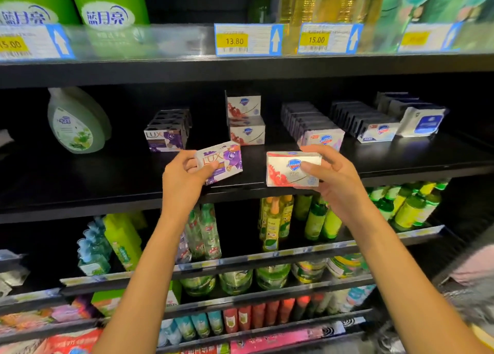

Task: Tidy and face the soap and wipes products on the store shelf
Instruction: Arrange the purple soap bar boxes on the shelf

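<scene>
Nearest, left hand (pixel 184 174) pinching a purple Lux soap box (pixel 219 162), tilted, above the black shelf (pixel 107 182) front. Right hand (pixel 331 171) curled round a white-and-red Safeguard box (pixel 292 169), seemingly just above the shelf edge. Behind: a Lux row (pixel 167 133), two stacked Safeguard boxes (pixel 246 119). Far right, a wipes pack (pixel 423 121).

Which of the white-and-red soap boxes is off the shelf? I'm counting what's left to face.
The white-and-red soap box gripped in the right hand; the other two sit stacked at the back of the shelf.
</scene>
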Tool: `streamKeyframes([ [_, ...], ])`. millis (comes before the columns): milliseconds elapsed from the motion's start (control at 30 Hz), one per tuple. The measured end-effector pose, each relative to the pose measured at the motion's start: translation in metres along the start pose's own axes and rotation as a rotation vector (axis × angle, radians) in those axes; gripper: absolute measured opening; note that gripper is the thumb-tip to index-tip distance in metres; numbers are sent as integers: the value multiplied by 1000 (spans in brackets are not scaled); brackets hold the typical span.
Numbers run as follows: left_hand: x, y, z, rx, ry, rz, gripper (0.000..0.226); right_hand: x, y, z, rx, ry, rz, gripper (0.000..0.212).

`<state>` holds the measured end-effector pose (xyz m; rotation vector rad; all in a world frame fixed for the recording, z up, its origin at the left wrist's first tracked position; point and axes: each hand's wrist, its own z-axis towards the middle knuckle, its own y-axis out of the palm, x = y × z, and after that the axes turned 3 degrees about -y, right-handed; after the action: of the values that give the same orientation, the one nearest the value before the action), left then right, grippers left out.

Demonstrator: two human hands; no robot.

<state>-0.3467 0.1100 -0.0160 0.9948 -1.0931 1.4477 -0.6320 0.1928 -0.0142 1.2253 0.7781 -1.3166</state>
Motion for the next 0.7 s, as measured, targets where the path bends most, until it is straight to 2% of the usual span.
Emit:
streamKeyframes([
  [167,8,39,-48,-124,-23,-156,21,-13,-43,-47,81,-34,21,50],
  [300,-1,89,-99,-256,-135,-286,22,-25,-97,-104,219,-43,14,46],
  [400,-13,136,-140,-364,-215,-313,17,-32,-142,-156,313,-32,12,62],
  [433,-17,154,-154,-397,-242,-336,12,-33,-157,-175,342,-29,8,64],
  [500,-22,189,-185,-463,-320,-376,18,-34,-186,-212,416,-29,-1,65],
  [600,-25,236,-232,-573,-411,-412,29,-38,-222,-269,538,-1,-9,58],
  [700,-30,278,-275,-666,-474,-427,30,-42,-253,-324,642,31,1,40],
])
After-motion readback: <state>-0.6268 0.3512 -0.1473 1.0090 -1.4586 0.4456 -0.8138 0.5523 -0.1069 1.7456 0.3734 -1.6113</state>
